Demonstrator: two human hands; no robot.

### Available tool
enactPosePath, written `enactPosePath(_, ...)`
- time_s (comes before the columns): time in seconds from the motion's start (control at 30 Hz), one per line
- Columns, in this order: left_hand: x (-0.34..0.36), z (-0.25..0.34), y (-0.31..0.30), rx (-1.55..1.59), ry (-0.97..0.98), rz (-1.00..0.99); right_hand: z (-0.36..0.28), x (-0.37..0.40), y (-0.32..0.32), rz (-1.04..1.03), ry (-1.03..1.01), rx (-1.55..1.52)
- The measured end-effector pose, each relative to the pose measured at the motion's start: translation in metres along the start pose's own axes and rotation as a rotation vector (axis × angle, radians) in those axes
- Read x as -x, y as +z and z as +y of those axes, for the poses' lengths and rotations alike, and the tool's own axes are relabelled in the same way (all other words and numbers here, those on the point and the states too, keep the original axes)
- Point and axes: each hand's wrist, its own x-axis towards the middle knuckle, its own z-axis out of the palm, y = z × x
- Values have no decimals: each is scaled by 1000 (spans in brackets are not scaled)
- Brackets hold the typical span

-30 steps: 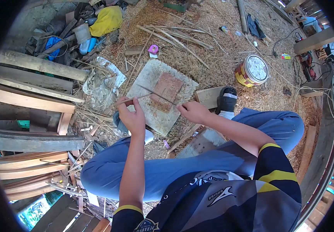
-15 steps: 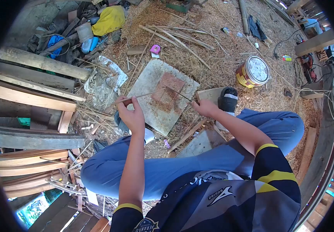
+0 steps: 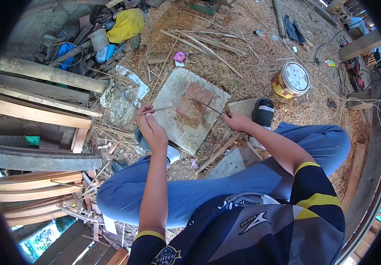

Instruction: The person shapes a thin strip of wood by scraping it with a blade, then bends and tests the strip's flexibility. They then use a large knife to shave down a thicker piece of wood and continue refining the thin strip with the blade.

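My left hand (image 3: 153, 130) is closed on a thin wooden stick (image 3: 163, 108), pinched between thumb and fingers. The stick points right, over a pale square slab (image 3: 166, 92). In my right hand (image 3: 238, 122) is a thin dark rod-like tool (image 3: 207, 106), its far end reaching up and left over a reddish square block (image 3: 199, 95). That block lies on the slab, below both hands' tools. A gap separates the tips of the stick and the tool. Whether the tool has an edge is too fine to tell.
A paint bucket (image 3: 290, 79) stands on the shavings at right. Long wood strips (image 3: 208, 43) and a pink tape measure (image 3: 179, 57) lie beyond the slab. Curved timber pieces (image 3: 40, 182) are stacked at left, near crumpled plastic (image 3: 122, 95). A dark shoe (image 3: 262, 112) is beside my right hand.
The stick has drawn back leftward through my left hand's grip, so its tip no longer meets the dark tool. My left fingers have shifted; my right hand keeps nearly the same pose.
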Motion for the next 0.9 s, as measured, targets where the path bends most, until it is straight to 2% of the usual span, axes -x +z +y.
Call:
enactPosePath(0.2,-10,10,-7,-131,35,48,-1,1,-2,11,-2,5)
enactPosePath(0.4,-15,3,-11,-84,97,22,-5,7,-5,33,0,-17)
enactPosePath(0.5,-12,11,-7,32,20,79,-6,9,-5,31,15,-18)
enactPosePath(0.7,-15,19,-11,24,-1,27,-12,7,-4,51,10,-14)
enactPosePath(0.9,-14,25,-11,-38,4,20,-48,26,-4,68,-120,-91)
